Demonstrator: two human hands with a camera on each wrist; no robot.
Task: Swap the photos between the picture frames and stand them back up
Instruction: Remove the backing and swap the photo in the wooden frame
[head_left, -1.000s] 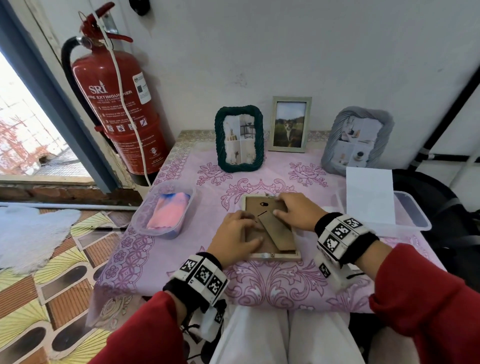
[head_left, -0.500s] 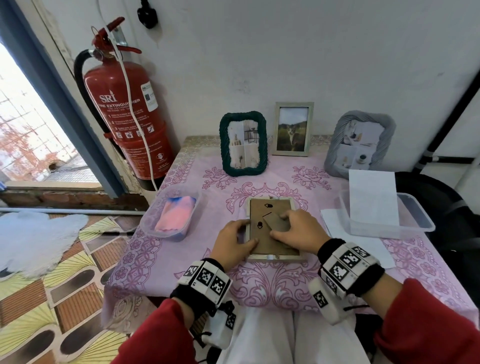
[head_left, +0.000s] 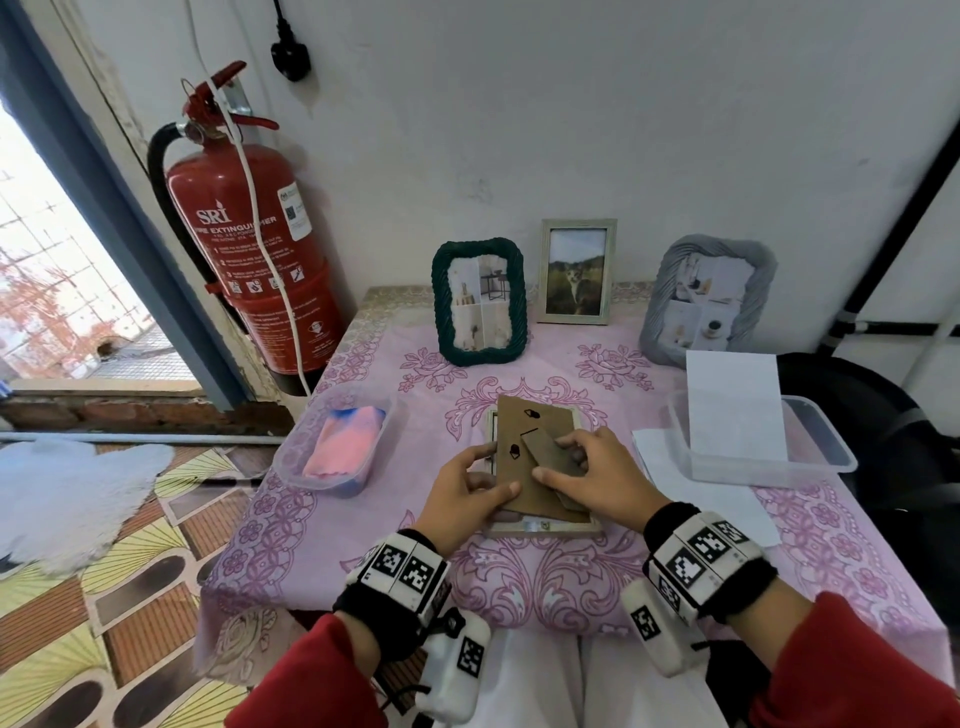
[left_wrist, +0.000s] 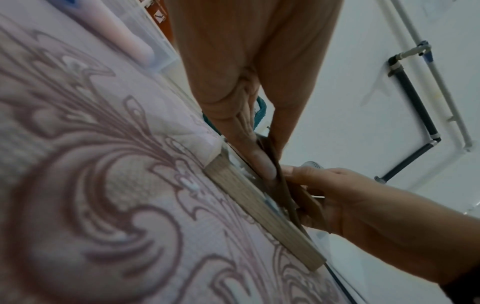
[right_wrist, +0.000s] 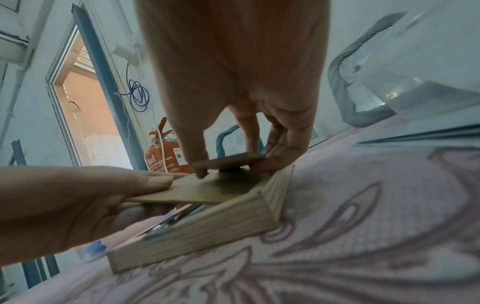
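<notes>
A pale wooden picture frame lies face down on the pink tablecloth in front of me. Its brown backing board sits skewed on it, raised along the near left. My left hand pinches the board's near left edge between thumb and fingers. My right hand pinches the board's fold-out stand flap, lifted a little off the board. At the back stand a green rope frame, a pale frame with a cat photo and a grey frame.
A clear tub with a pink and blue cloth sits left of the frame. At the right a clear plastic box holds a white sheet and stands on more paper. A red fire extinguisher stands beyond the table's left edge.
The backing board lay flat in the frame; now its near left side is raised and it sits skewed. My left hand has taken its edge, my right hand has moved onto the stand flap.
</notes>
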